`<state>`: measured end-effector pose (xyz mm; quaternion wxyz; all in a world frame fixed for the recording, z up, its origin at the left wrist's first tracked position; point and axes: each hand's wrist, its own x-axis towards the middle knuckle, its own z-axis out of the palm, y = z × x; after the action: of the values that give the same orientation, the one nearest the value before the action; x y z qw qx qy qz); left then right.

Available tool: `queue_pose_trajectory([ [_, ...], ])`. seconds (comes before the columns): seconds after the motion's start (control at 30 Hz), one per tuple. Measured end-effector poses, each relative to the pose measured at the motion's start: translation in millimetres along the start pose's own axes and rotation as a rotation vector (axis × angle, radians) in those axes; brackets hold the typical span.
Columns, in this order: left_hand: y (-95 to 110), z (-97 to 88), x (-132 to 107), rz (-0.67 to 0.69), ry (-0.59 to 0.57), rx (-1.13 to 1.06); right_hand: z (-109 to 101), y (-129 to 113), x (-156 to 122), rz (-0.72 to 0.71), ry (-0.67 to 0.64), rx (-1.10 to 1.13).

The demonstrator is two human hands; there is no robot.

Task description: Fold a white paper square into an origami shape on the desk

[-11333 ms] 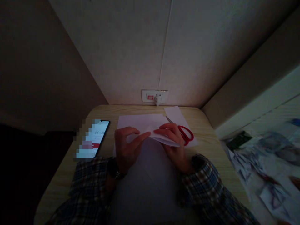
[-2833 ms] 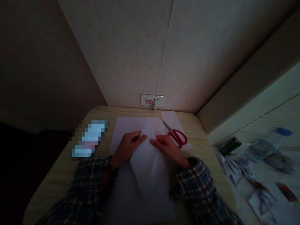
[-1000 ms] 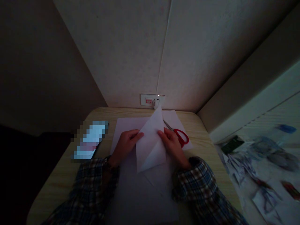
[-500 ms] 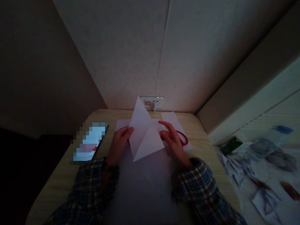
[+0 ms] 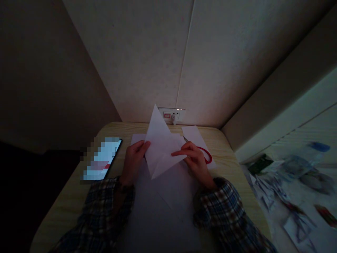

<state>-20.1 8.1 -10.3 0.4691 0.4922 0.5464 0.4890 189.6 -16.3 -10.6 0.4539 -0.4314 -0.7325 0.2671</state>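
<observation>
Clock directions are taken from the folded white paper piece (image 5: 160, 144), held above the middle of the pale wood-grain table (image 5: 63, 207). The table's far edge meets the patterned pale wall (image 5: 142, 63) at 12 o'clock; the paper's tip overlaps the white rectangular wall socket (image 5: 181, 115) in view. Towards 9 o'clock, a band of wood separates the left hand (image 5: 133, 160) from the black-edged lit phone (image 5: 101, 160). Towards 3 o'clock, the red-handled metal scissors (image 5: 210, 156) lie just beside the right hand (image 5: 196, 160), partly hidden, on white paper. A flat white paper sheet (image 5: 163, 221) extends towards 6 o'clock. The sharp tip points to 12, a lower corner to 6; the long axis joins them. The left hand pinches the left edge; the right grips the right corner, index finger across the face.
</observation>
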Motion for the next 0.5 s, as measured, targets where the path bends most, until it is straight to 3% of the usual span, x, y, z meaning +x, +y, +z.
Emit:
queue_pose_trajectory([
  [0.17,-5,0.7,1,-0.02,0.053,-0.104,4,0,0,-0.051,0.103,-0.252],
  [0.3,-7,4.2,0,-0.029,0.051,-0.152,7,-4,-2,-0.237,0.012,-0.534],
  [0.5,-7,10.4,-4,-0.009,-0.006,-0.196,12,-13,-8,-0.415,0.055,-0.563],
])
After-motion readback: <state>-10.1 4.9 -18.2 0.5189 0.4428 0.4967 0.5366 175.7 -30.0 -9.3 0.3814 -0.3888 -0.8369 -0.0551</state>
